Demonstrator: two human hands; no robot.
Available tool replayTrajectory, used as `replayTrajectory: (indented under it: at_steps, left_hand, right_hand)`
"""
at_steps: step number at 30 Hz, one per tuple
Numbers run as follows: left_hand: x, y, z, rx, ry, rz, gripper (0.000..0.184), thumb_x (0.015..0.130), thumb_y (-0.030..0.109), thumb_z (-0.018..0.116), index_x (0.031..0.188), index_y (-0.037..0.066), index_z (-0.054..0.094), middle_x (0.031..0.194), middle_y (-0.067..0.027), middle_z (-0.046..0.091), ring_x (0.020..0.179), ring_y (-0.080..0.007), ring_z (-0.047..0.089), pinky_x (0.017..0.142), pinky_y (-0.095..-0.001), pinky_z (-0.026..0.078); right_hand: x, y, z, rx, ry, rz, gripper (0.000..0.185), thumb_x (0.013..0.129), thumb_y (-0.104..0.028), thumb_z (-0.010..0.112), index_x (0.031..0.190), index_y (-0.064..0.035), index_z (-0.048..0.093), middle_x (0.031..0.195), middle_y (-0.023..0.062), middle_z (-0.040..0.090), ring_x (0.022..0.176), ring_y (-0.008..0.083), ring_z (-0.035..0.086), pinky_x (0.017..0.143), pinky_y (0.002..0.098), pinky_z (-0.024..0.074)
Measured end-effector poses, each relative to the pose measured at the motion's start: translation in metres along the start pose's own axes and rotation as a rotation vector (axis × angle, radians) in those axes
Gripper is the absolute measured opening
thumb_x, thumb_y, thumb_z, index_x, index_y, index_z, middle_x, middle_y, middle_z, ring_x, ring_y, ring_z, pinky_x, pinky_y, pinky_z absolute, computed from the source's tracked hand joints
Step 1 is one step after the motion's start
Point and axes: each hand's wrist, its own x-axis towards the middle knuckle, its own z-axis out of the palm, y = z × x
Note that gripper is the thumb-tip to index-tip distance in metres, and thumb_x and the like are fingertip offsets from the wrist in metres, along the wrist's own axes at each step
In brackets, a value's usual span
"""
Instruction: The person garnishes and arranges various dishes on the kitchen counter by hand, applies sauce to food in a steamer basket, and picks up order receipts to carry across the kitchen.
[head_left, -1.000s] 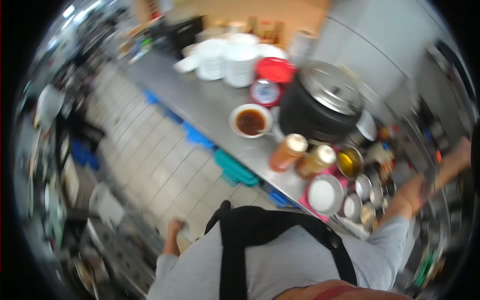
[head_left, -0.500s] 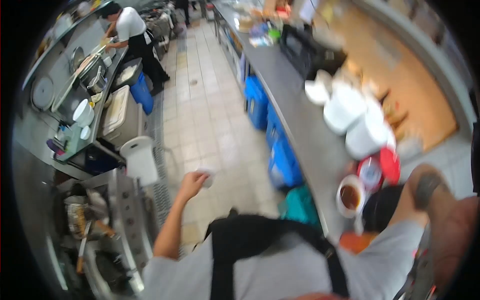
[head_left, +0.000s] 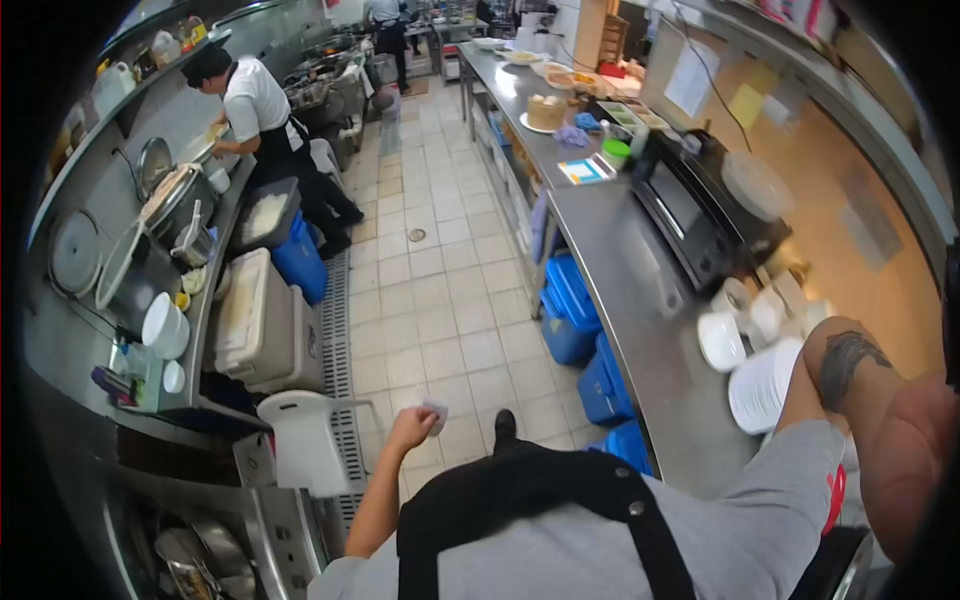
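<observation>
Low over the tiled floor, my left hand (head_left: 413, 428) is closed on a small white item (head_left: 436, 417), which looks like a folded paper or card. My right forearm is raised at the right edge, and my right hand (head_left: 912, 465) is close to the camera, large and partly cut off by the dark rim, so its fingers cannot be made out. Stacked white plates (head_left: 765, 388) and white bowls (head_left: 722, 340) stand on the steel counter (head_left: 640, 370) beside that arm.
A black oven-like appliance (head_left: 690, 215) is on the right counter, with blue bins (head_left: 605, 385) below. At left are a white chair (head_left: 310, 440), a beige container (head_left: 245, 315) and a stove (head_left: 270, 540). A co-worker (head_left: 265, 125) stands at the left counter; another person (head_left: 385, 30) is farther back.
The view has swung from the right counter to the aisle. The sauce bowl and bottles have left view. My left hand still holds the white item; my right arm is raised nearer the camera.
</observation>
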Motion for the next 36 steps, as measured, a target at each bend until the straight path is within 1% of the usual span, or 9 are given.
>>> replayTrajectory:
  at_steps: [1, 4, 7, 14, 18, 22, 26, 31, 36]
  left_hand:
    - [0.021, -0.033, -0.004, 0.272, 0.014, -0.037, 0.031, 0.082, 0.028, 0.054, 0.091, 0.002, 0.066, 0.084, -0.0207, 0.063, 0.078, -0.0347, 0.063, 0.071, -0.0395, 0.049]
    - [0.054, -0.159, -0.005, 0.193, 0.123, -0.438, 0.036, 0.078, 0.032, 0.055, 0.092, 0.001, 0.066, 0.091, -0.0221, 0.063, 0.087, -0.0363, 0.061, 0.076, -0.0429, 0.047]
    - [0.055, -0.193, -0.038, 0.188, -0.009, -0.783, 0.034, 0.076, 0.030, 0.057, 0.088, 0.000, 0.066, 0.090, -0.0221, 0.063, 0.087, -0.0365, 0.061, 0.077, -0.0429, 0.047]
    - [0.204, -0.211, -0.084, 0.301, -0.220, -0.901, 0.033, 0.074, 0.030, 0.058, 0.086, 0.000, 0.065, 0.088, -0.0217, 0.063, 0.085, -0.0367, 0.061, 0.076, -0.0432, 0.048]
    - [0.362, -0.218, -0.154, 0.402, -0.290, -0.764, 0.033, 0.072, 0.030, 0.059, 0.085, 0.000, 0.065, 0.087, -0.0215, 0.063, 0.084, -0.0368, 0.061, 0.075, -0.0434, 0.048]
    - [0.565, -0.206, -0.259, 0.605, -0.227, -0.497, 0.033, 0.071, 0.030, 0.060, 0.084, 0.000, 0.064, 0.086, -0.0213, 0.063, 0.082, -0.0369, 0.061, 0.075, -0.0435, 0.048]
    - [0.826, -0.079, -0.335, 0.700, -0.018, -0.192, 0.028, 0.068, 0.025, 0.064, 0.081, 0.001, 0.062, 0.084, -0.0202, 0.063, 0.082, -0.0368, 0.060, 0.074, -0.0438, 0.048]
    - [1.074, 0.095, -0.295, 0.415, -0.140, 0.385, 0.029, 0.074, 0.021, 0.064, 0.101, 0.009, 0.060, 0.080, -0.0191, 0.063, 0.075, -0.0334, 0.062, 0.068, -0.0416, 0.049]
    - [1.213, 0.213, -0.185, 0.079, -0.604, 0.500, 0.028, 0.080, 0.026, 0.057, 0.100, 0.007, 0.065, 0.092, -0.0195, 0.065, 0.085, -0.0302, 0.063, 0.076, -0.0378, 0.049]
  right_hand:
    - [-0.011, 0.029, 0.009, 0.009, 0.042, -0.018, 0.040, 0.088, -0.027, 0.050, 0.113, 0.0045, 0.048, 0.090, 0.0093, 0.059, 0.069, 0.0098, 0.053, 0.052, 0.0170, 0.0398]
    - [-0.045, 0.118, 0.045, 0.056, 0.168, 0.002, 0.037, 0.088, -0.024, 0.051, 0.111, 0.0047, 0.051, 0.089, 0.0088, 0.059, 0.070, 0.0097, 0.053, 0.053, 0.0169, 0.0392]
    - [-0.091, 0.225, 0.100, 0.018, 0.274, 0.157, 0.034, 0.088, -0.022, 0.052, 0.108, 0.0048, 0.054, 0.089, 0.0084, 0.059, 0.070, 0.0096, 0.052, 0.054, 0.0168, 0.0387]
    - [-0.241, 0.475, 0.285, -0.246, 0.260, 0.740, 0.018, 0.083, -0.006, 0.060, 0.100, 0.0015, 0.062, 0.086, 0.0078, 0.060, 0.076, 0.0074, 0.054, 0.061, 0.0177, 0.0418]
    - [-0.389, 0.615, 0.326, -0.260, 0.154, 1.337, 0.019, 0.082, -0.010, 0.063, 0.099, -0.0005, 0.063, 0.088, 0.0046, 0.063, 0.076, 0.0093, 0.056, 0.070, 0.0230, 0.0451]
    - [-0.579, 0.731, 0.330, -0.584, 0.095, 1.373, 0.028, 0.076, -0.014, 0.068, 0.100, -0.0012, 0.063, 0.094, 0.0100, 0.065, 0.088, 0.0177, 0.060, 0.080, 0.0295, 0.0461]
    - [-0.707, 0.803, 0.323, -0.798, 0.203, 1.704, 0.042, 0.071, -0.026, 0.072, 0.104, -0.0015, 0.061, 0.093, 0.0117, 0.064, 0.088, 0.0219, 0.061, 0.079, 0.0320, 0.0467]
    - [-0.816, 0.892, 0.312, -1.141, 0.117, 1.815, 0.063, 0.065, -0.035, 0.076, 0.112, 0.0011, 0.054, 0.098, 0.0165, 0.062, 0.091, 0.0287, 0.060, 0.080, 0.0361, 0.0469]
    - [-0.922, 0.961, 0.290, -1.238, 0.068, 1.810, 0.078, 0.055, -0.027, 0.082, 0.116, 0.0066, 0.047, 0.113, 0.0244, 0.054, 0.099, 0.0344, 0.057, 0.083, 0.0402, 0.0458]
